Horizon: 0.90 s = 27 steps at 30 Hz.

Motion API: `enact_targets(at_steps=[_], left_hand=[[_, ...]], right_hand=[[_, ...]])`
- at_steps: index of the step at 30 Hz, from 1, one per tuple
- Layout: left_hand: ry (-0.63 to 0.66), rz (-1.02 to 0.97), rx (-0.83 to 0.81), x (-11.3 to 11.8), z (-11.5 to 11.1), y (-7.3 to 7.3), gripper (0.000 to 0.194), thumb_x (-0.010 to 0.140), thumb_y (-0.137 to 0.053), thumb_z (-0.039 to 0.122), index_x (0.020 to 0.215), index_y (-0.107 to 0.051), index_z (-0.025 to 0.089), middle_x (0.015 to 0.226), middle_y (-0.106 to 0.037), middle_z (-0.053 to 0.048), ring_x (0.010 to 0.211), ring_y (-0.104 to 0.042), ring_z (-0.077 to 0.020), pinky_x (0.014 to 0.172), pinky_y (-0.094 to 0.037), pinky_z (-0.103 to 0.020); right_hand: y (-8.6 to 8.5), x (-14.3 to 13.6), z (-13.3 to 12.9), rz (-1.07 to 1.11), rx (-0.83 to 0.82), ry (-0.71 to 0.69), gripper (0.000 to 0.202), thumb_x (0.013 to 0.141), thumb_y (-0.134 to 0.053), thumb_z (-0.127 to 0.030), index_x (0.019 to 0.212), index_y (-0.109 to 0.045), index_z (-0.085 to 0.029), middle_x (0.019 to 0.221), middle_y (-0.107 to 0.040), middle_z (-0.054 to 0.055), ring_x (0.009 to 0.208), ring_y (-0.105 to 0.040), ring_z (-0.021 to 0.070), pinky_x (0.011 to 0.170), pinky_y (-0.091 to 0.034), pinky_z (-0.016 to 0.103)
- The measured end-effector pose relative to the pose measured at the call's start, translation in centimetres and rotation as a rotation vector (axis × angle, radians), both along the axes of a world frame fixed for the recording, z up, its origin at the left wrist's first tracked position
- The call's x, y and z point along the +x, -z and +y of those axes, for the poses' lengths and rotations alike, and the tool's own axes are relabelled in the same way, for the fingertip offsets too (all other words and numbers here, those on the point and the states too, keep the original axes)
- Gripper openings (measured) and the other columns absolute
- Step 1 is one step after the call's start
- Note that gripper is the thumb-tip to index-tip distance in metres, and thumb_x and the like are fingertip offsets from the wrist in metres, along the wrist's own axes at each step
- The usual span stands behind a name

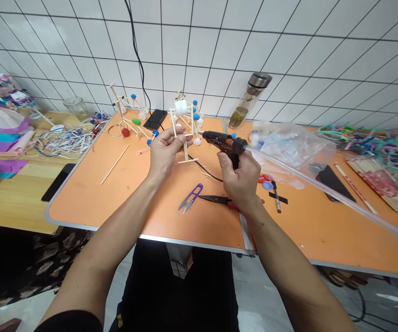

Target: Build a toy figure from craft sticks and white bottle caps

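My left hand (165, 150) pinches a small frame of pale wooden sticks (186, 151), which has a white cylinder (181, 108) near its top. My right hand (240, 177) is wrapped round a black glue gun (221, 139). The gun's nozzle points left, close beside the frame; whether they touch is unclear. A long translucent glue stick (305, 175) runs out of the gun's back toward the right. Below the hands, purple thread snips (191, 198) lie on the orange table (157, 210), next to a dark pointed tool (214, 199) partly hidden by my right hand.
Stick models with coloured caps (136, 122), a phone (155, 119) and a tilted glass bottle (249, 101) are near the wall. A loose stick (115, 164) lies left. Plastic bags (295, 143), a marker (276, 196) and colourful pipe cleaners (375, 143) are on the right.
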<state>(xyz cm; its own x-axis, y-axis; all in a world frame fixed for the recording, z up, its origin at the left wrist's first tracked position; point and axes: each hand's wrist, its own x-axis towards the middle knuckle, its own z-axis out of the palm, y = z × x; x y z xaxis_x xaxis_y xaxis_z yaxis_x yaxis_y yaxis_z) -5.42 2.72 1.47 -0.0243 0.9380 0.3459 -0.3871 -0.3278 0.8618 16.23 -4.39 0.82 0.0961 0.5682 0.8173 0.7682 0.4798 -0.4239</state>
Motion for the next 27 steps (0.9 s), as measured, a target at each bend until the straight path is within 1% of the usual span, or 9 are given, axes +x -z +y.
enact_targets(at_steps=[6, 9, 12, 15, 18, 21, 27], left_hand=[[-0.028, 0.040, -0.026, -0.08, 0.02, 0.07, 0.049, 0.081, -0.101, 0.057, 0.111, -0.080, 0.024, 0.102, -0.089, -0.007, 0.103, -0.089, -0.0280, 0.091, -0.075, -0.041], [-0.038, 0.038, 0.004, -0.05, -0.05, -0.05, 0.045, 0.082, -0.101, 0.053, 0.109, -0.080, 0.023, 0.100, -0.088, -0.006, 0.102, -0.089, -0.0278, 0.091, -0.075, -0.041], [-0.046, 0.037, 0.033, 0.04, -0.13, -0.19, 0.041, 0.083, -0.100, 0.050, 0.107, -0.080, 0.023, 0.100, -0.088, -0.006, 0.101, -0.089, -0.0276, 0.092, -0.075, -0.042], [-0.063, 0.053, 0.058, 0.19, -0.16, -0.20, 0.041, 0.084, -0.099, 0.052, 0.106, -0.080, 0.023, 0.102, -0.088, -0.006, 0.104, -0.089, -0.0277, 0.095, -0.075, -0.043], [-0.077, 0.063, 0.088, 0.38, -0.14, -0.09, 0.041, 0.084, -0.099, 0.053, 0.106, -0.081, 0.023, 0.103, -0.087, -0.005, 0.103, -0.089, -0.0268, 0.097, -0.075, -0.044], [-0.084, 0.070, 0.105, 0.51, -0.20, -0.05, 0.038, 0.085, -0.098, 0.051, 0.106, -0.081, 0.024, 0.104, -0.088, -0.005, 0.100, -0.088, -0.0248, 0.097, -0.075, -0.043], [-0.096, 0.111, 0.085, 0.48, -0.43, -0.19, 0.036, 0.088, -0.096, 0.050, 0.108, -0.081, 0.024, 0.108, -0.088, -0.007, 0.104, -0.088, -0.0256, 0.100, -0.073, -0.044]], right_hand=[[-0.54, -0.36, -0.79, 0.046, 0.005, -0.054, 0.036, 0.112, -0.063, -0.053, 0.114, -0.082, -0.023, 0.091, -0.081, 0.006, 0.077, -0.073, 0.0244, 0.073, -0.060, 0.040], [-0.67, -0.62, -1.02, 0.036, 0.003, -0.086, 0.035, 0.112, -0.063, -0.052, 0.118, -0.082, -0.023, 0.098, -0.084, 0.008, 0.082, -0.078, 0.0259, 0.076, -0.063, 0.040], [-0.57, -0.70, -1.01, 0.005, -0.030, -0.089, 0.035, 0.111, -0.063, -0.050, 0.122, -0.082, -0.023, 0.104, -0.086, 0.010, 0.088, -0.081, 0.0282, 0.078, -0.066, 0.042], [-0.48, -0.69, -0.95, -0.017, -0.039, -0.094, 0.034, 0.110, -0.064, -0.048, 0.125, -0.081, -0.022, 0.107, -0.086, 0.011, 0.090, -0.082, 0.0291, 0.078, -0.066, 0.042], [-0.51, -0.69, -0.94, -0.021, -0.024, -0.100, 0.034, 0.110, -0.064, -0.046, 0.124, -0.081, -0.021, 0.109, -0.086, 0.012, 0.092, -0.082, 0.0298, 0.078, -0.066, 0.042], [-0.54, -0.68, -0.98, -0.019, -0.048, -0.097, 0.036, 0.110, -0.062, -0.049, 0.124, -0.080, -0.021, 0.109, -0.086, 0.012, 0.093, -0.082, 0.0307, 0.079, -0.067, 0.043], [-0.39, -0.59, -1.07, -0.056, -0.092, -0.049, 0.044, 0.111, -0.059, -0.058, 0.125, -0.081, -0.023, 0.101, -0.083, 0.011, 0.095, -0.081, 0.0316, 0.085, -0.068, 0.047]])
